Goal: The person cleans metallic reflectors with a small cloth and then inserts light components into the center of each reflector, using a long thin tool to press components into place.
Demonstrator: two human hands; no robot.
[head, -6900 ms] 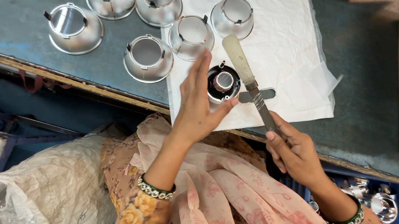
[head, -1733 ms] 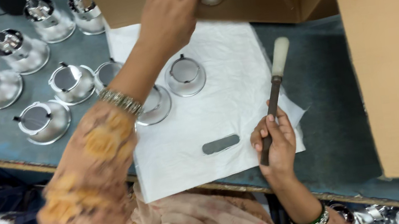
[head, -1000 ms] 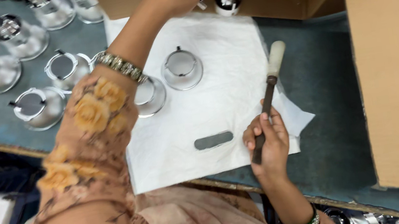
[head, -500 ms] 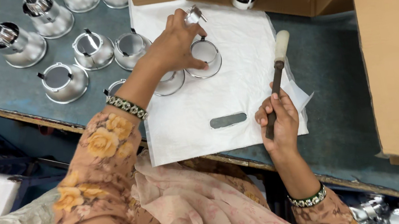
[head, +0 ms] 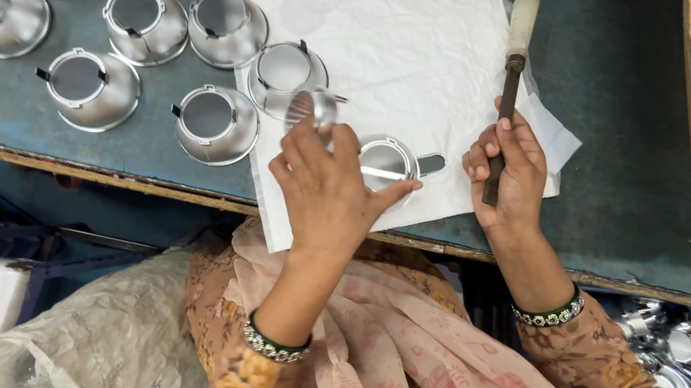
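Metal cup (head: 386, 161) under left hand (head: 327, 189), brush (head: 507, 90) in right hand (head: 509, 171), cups (head: 214, 124) beside

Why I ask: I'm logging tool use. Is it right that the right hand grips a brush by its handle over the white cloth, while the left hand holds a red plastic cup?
Not quite. In the head view the left hand holds a shiny metal cup, not a red plastic one. The rest stands: the right hand grips the brush by its handle over the white cloth.

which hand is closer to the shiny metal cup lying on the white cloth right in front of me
Left. The left hand rests against the metal cup, its fingers just beside it. The right hand holds the brush off to the cup's right.
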